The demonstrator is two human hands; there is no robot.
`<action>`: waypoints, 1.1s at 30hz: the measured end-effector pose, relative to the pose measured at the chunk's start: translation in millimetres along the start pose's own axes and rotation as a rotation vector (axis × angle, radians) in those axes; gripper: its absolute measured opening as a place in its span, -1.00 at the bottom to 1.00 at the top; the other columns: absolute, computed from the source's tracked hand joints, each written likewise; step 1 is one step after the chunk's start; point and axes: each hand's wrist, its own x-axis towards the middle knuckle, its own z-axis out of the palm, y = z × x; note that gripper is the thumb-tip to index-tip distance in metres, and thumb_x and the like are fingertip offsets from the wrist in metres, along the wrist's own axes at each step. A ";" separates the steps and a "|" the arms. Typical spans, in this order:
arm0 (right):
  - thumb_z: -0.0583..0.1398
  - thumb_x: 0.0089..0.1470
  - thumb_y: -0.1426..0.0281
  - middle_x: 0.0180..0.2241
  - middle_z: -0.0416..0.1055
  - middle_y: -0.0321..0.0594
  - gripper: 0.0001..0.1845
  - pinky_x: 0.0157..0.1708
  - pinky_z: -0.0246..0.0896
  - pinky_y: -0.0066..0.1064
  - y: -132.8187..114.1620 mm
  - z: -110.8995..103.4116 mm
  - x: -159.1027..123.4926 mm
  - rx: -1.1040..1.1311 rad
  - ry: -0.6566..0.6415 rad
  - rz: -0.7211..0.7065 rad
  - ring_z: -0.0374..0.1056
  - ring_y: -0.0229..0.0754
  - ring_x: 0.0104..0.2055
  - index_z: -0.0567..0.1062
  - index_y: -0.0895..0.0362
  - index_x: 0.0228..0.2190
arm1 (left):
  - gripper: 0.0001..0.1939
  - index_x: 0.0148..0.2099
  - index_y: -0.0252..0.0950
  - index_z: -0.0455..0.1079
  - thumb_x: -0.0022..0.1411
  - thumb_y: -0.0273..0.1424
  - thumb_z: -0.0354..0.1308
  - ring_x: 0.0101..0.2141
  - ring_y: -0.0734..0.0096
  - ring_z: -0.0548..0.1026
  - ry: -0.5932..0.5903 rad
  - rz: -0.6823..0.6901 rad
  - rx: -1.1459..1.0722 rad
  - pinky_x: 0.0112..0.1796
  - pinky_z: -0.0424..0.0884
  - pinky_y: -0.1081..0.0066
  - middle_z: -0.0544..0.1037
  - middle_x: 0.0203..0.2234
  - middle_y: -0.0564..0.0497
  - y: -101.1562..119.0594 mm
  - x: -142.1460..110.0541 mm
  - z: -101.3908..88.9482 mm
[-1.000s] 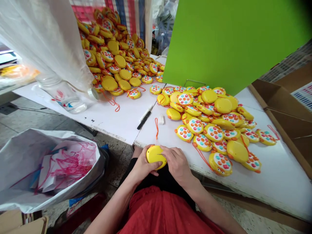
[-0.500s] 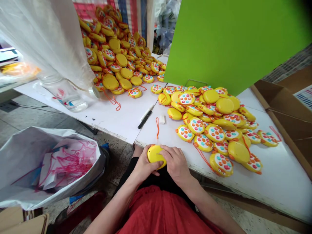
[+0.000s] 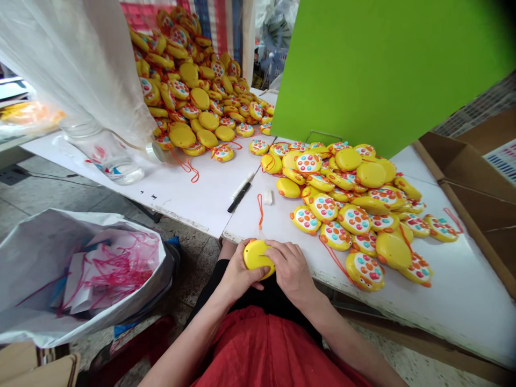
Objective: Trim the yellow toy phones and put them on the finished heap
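A yellow oval animal-shaped toy (image 3: 255, 257) lies in my hands over my lap, just off the table's front edge, its plain back facing up. My left hand (image 3: 238, 273) wraps round its left and lower side, thumb across the back. On the right side my right hand (image 3: 291, 267) is closed against the toy, its fingertips pressed on the back. Whether something small sits between those fingertips, I cannot make out. Beyond the toy an orange strap loop (image 3: 260, 210) lies on the table. Near it are a small white block (image 3: 268, 197) and a black-and-white pen (image 3: 241, 193).
Similar toys with dotted white fronts form a pile (image 3: 355, 209) at right and a bigger heap (image 3: 193, 102) at back left. A green board (image 3: 374, 70) stands behind. A clear jar (image 3: 108, 156), a white bag (image 3: 32, 290) and a cardboard box (image 3: 467, 183) flank the table.
The view has shifted very slightly. Both hands keep the same hold on the toy, and nothing else has visibly moved.
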 end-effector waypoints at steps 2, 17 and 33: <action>0.03 0.20 0.56 -0.08 0.49 -0.12 -0.75 -0.24 0.11 -0.24 -0.1 0.3 -0.2 -0.009 0.004 0.014 0.27 -0.10 -0.24 0.48 0.12 -0.25 | -0.26 0.08 -0.20 0.15 -0.13 -0.33 0.41 -0.38 0.40 0.47 -0.003 0.001 0.001 -0.66 0.48 0.54 0.36 -0.19 -0.01 -0.3 0.4 -0.1; 0.01 0.20 0.57 -0.10 0.49 -0.11 -0.73 -0.25 0.13 -0.26 1.4 -0.5 1.5 0.005 0.002 -0.027 0.28 -0.11 -0.25 0.49 0.13 -0.26 | -0.24 0.07 -0.19 0.16 -0.16 -0.34 0.43 -0.41 0.44 0.47 0.008 -0.020 -0.032 -0.65 0.47 0.54 0.37 -0.21 0.01 2.5 -0.7 1.0; 0.02 0.18 0.59 -0.09 0.49 -0.14 -0.72 -0.23 0.12 -0.26 2.0 -3.0 3.1 0.036 0.009 -0.036 0.28 -0.10 -0.24 0.49 0.11 -0.26 | -0.24 0.08 -0.21 0.15 -0.15 -0.31 0.42 -0.40 0.40 0.48 0.004 -0.015 0.004 -0.64 0.50 0.50 0.37 -0.22 0.01 0.8 -0.1 -0.1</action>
